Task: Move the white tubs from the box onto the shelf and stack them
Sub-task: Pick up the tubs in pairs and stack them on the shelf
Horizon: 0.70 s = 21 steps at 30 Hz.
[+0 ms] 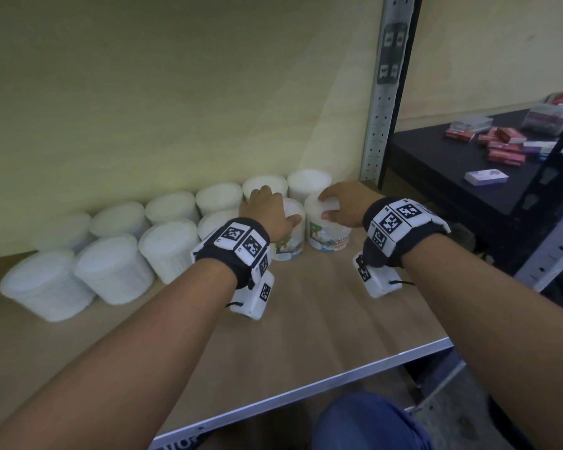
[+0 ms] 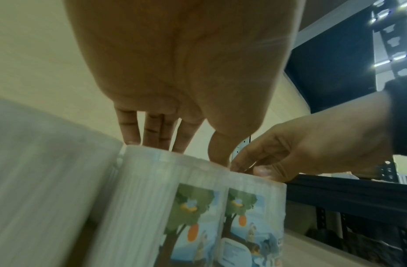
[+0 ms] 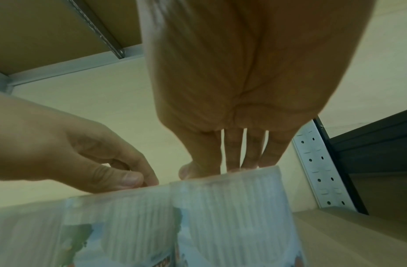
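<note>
At the shelf's (image 1: 306, 319) back right corner, my left hand (image 1: 268, 211) and right hand (image 1: 345, 206) each clasp an upright labelled tub from above: left tub (image 1: 288, 245), right tub (image 1: 327, 235), sides touching, directly beneath my curled fingers.

Twelve white tubs (image 1: 111, 274), one shelf (image 1: 306, 319)

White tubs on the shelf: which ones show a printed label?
Only the two front-right tubs: the one under the left hand, tub, and the one under the right hand, tub. The rest look plain white.
</note>
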Available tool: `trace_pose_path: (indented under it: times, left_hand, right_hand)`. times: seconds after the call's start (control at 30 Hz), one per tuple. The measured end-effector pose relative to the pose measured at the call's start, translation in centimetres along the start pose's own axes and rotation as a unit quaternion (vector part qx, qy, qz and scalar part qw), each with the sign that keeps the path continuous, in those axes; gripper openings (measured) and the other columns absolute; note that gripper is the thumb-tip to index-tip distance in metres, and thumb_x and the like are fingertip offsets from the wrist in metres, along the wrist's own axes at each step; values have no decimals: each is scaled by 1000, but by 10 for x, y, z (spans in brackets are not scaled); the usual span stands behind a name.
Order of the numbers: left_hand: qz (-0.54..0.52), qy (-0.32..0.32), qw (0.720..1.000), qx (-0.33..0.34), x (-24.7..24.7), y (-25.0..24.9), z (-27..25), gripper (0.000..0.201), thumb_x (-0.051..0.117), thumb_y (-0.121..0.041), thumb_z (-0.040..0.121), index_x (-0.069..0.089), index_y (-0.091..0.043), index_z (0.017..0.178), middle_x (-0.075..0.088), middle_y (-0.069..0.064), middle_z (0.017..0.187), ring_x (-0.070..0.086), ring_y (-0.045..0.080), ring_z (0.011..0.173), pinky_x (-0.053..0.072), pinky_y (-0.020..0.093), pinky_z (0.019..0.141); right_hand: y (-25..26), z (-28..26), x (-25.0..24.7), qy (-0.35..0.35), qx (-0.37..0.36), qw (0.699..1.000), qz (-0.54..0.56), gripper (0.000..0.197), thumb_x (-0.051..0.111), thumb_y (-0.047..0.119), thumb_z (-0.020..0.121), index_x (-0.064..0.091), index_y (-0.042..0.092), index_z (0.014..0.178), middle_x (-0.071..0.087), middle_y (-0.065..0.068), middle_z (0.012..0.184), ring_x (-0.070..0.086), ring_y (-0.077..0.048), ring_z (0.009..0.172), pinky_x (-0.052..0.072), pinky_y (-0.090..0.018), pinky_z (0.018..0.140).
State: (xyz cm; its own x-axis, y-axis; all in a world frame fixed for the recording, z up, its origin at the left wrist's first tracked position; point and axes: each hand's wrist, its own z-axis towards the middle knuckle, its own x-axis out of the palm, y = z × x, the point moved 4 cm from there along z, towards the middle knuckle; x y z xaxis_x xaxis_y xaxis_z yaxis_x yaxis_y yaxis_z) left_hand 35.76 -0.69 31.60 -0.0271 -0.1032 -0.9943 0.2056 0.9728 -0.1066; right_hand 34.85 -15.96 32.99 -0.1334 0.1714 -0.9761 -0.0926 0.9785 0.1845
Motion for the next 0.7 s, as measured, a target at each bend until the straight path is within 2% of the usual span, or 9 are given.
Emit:
trace_pose_path:
  times: [0.13,0.27,0.33,0.4,0.47,0.53,0.6,0.7]
  left_hand:
    - [1,24,1000,5,-2,1,0,60,48,-47,93,40,-13,142,37,10,143,34,29,134,34,44,105]
    - [-25,52,998,15,-2,1,0,56,50,-35,94,35,-18,145,33,4,149,32,26,138,33,47,110]
    - [-59,63,996,14,-2,0,-1,56,51,-26,92,35,-19,145,34,3,150,33,25,138,32,47,111]
    - [-99,47,994,0,-4,-1,-3,56,52,-18,88,40,-19,142,38,5,146,35,26,136,33,47,111]
    - [-111,-11,994,-23,-7,-3,-4,51,53,-23,86,46,-16,136,42,8,140,37,28,132,36,44,108]
    - [-89,-55,994,-41,-7,-5,-6,50,52,-36,88,49,-12,132,44,11,136,37,30,130,36,42,104]
    - [-66,-57,995,-51,-1,-5,-6,54,51,-46,89,49,-11,130,44,12,135,37,30,130,36,42,102]
    - [-59,-41,996,-49,4,-3,-6,57,50,-50,90,49,-11,131,43,12,136,36,30,130,35,42,103]
  right_hand:
    - [0,-1,0,1,-1,1000,6,51,55,34,94,44,19,141,37,-4,151,36,-23,138,28,-33,113]
    - [0,-2,0,2,0,1000,12,51,54,33,94,43,19,142,36,-3,152,37,-23,138,29,-32,112]
    - [0,-3,0,1,0,1000,11,51,54,33,94,43,20,142,36,-3,151,37,-23,138,29,-31,112]
    - [0,-3,0,1,-1,1000,11,51,54,34,94,43,20,142,37,-3,151,37,-23,137,29,-31,112]
    - [1,-3,0,2,0,1000,13,51,54,33,94,43,19,142,37,-4,151,38,-23,137,30,-32,111]
    - [1,-3,0,3,0,1000,13,51,54,34,94,43,19,142,37,-4,151,38,-23,137,30,-32,111]
    - [1,-3,0,2,0,1000,12,51,54,34,94,44,19,142,37,-4,151,38,-23,137,30,-32,112]
    - [1,-4,0,0,-2,1000,12,51,55,33,94,44,18,142,37,-4,151,38,-23,137,29,-31,112]
